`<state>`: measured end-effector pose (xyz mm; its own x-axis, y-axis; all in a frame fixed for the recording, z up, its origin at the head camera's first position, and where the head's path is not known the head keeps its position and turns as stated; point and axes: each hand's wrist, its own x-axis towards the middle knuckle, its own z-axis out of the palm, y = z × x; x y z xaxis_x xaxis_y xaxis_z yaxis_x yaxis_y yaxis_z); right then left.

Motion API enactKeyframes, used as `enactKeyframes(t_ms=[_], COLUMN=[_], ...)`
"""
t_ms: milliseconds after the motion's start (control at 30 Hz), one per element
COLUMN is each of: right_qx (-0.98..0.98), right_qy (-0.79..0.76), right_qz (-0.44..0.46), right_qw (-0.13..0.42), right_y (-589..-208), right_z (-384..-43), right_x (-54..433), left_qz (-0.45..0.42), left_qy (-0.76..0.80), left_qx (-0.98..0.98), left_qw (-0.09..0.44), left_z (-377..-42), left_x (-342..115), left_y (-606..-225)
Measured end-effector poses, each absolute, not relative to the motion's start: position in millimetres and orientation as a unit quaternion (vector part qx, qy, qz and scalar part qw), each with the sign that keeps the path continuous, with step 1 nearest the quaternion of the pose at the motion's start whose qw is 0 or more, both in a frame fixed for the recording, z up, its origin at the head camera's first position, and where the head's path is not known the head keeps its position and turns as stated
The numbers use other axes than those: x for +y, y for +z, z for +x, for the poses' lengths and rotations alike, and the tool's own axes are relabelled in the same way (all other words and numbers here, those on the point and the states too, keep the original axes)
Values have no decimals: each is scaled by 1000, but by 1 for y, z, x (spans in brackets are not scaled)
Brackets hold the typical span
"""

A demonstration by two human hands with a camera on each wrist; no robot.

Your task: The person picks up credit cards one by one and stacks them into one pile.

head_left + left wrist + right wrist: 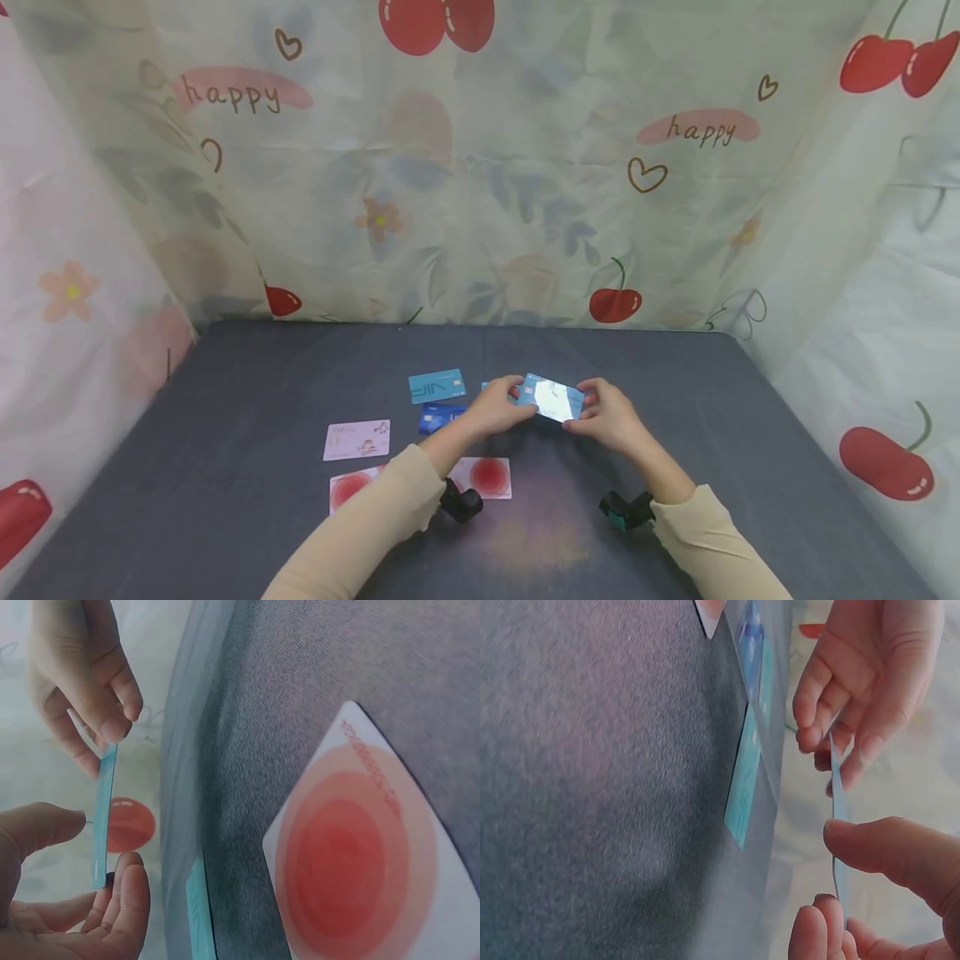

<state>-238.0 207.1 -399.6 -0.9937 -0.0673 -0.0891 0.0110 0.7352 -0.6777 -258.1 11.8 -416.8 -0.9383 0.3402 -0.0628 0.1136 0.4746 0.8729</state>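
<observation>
Both hands hold one light blue card [552,398] raised above the dark table, its glossy face catching a bright glare. My left hand [498,407] pinches its left end, and my right hand [611,417] pinches the right end between thumb and fingers. Seen nearly edge-on in the left wrist view, the card [103,817] spans the two hands. Another light blue card [744,787] lies on the table behind the left hand, mostly hidden in the head view. Left of that hand are a teal card [437,386] and a dark blue card [437,417], partly covered by the forearm.
A pink card [357,440] lies farther left on the dark table [225,467]. Two white cards with red circles, one [489,477] right of the left forearm and one [351,487] partly under it, sit nearer. Patterned curtains [480,208] surround the table.
</observation>
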Motion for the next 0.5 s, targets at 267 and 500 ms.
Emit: enactKeyframes(t_ms=[267, 500], right_qx=[927, 924], right_qy=[-372, -378], right_qz=[-26, -44], right_qw=[51, 44], right_y=[-398, -396], right_z=[-237, -234], right_x=[202, 197], left_qz=[148, 150], left_qy=[499, 513], left_qx=[846, 838], left_qw=[116, 107], left_z=[-253, -251], left_x=[-2, -13], left_y=[-414, -415])
